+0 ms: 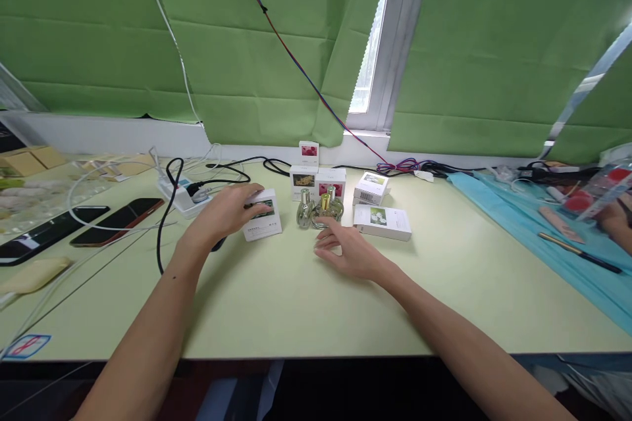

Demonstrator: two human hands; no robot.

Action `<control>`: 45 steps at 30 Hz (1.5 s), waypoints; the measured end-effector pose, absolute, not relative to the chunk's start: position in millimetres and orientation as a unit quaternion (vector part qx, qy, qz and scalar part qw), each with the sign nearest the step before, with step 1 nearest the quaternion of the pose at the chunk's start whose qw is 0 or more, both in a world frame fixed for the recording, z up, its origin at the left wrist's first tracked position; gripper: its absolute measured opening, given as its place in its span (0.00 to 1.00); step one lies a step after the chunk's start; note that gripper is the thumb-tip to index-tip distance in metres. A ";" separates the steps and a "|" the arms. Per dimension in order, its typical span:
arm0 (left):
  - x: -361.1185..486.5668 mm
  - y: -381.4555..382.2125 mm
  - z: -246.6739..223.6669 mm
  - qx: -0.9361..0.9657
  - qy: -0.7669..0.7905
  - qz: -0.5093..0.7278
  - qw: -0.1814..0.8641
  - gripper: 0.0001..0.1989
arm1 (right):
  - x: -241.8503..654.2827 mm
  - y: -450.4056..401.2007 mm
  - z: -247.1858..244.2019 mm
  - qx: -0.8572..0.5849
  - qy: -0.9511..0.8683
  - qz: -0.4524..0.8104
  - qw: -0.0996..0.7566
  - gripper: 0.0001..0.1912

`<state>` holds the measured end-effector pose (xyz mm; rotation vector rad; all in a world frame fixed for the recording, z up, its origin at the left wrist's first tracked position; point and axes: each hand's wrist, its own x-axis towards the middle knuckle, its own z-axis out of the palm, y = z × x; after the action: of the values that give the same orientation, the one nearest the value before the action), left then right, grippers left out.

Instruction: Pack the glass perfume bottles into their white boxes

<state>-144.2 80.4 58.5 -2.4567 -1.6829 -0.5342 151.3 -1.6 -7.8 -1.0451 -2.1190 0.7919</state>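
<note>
My left hand is closed on a white box with a dark green picture, which stands on the table left of the bottles. My right hand has its fingers apart and bent at the front of several small glass bottles with gold and silvery caps; nothing shows in its grip. Behind the bottles stand white boxes with a yellow flower picture and a pink one. To the right lie more white boxes with white flower pictures.
A power strip with black and white cables and two phones lie at the left. On the right, a blue cloth bears a pen; another person's arm shows at the edge. Green curtains hang behind.
</note>
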 end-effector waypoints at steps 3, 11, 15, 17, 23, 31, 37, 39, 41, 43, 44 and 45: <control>-138.7 85.7 51.2 -0.815 -0.542 -0.195 0.063 0.21 | 151.3 -1.7 -9.1 -0.400 -0.808 0.299 0.313 0.27; -120.2 104.5 30.6 -0.799 -0.530 -0.277 0.057 0.23 | 151.2 -1.5 -9.3 -0.396 -0.813 0.292 0.311 0.26; -114.7 111.9 16.5 -0.793 -0.519 -0.317 0.037 0.28 | 150.4 -1.9 -8.6 -0.392 -0.816 0.291 0.309 0.26; -111.1 113.6 11.2 -0.792 -0.516 -0.326 0.023 0.30 | 150.2 -2.2 -8.4 -0.391 -0.817 0.291 0.308 0.26; -95.3 114.9 2.3 -0.782 -0.519 -0.344 -0.010 0.38 | 150.5 -3.0 -7.8 -0.389 -0.816 0.296 0.309 0.27; -86.4 116.5 -12.3 -0.768 -0.532 -0.352 -0.054 0.47 | 151.1 -3.4 -7.7 -0.388 -0.819 0.298 0.299 0.29; -87.6 120.8 -19.0 -0.763 -0.530 -0.363 -0.071 0.45 | 150.7 -4.3 -6.5 -0.390 -0.818 0.299 0.300 0.29; -88.3 122.1 -20.5 -0.766 -0.525 -0.364 -0.072 0.45 | 150.3 -4.7 -5.9 -0.389 -0.818 0.300 0.298 0.29; -88.8 123.1 -22.2 -0.770 -0.520 -0.363 -0.073 0.45 | 150.1 -4.7 -5.6 -0.388 -0.821 0.297 0.295 0.29; -88.7 123.5 -23.8 -0.772 -0.519 -0.361 -0.070 0.45 | 150.1 -4.5 -5.5 -0.389 -0.823 0.293 0.292 0.29; -88.6 123.5 -24.5 -0.772 -0.519 -0.359 -0.067 0.45 | 150.1 -4.4 -5.4 -0.390 -0.823 0.292 0.292 0.29; -88.3 123.2 -25.0 -0.773 -0.521 -0.357 -0.064 0.45 | 150.2 -4.4 -5.2 -0.389 -0.823 0.292 0.293 0.29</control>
<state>-88.3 123.2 -25.0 -2.5321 -1.7064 -1.1703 150.2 -4.4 -5.2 -1.0365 -2.1930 0.7781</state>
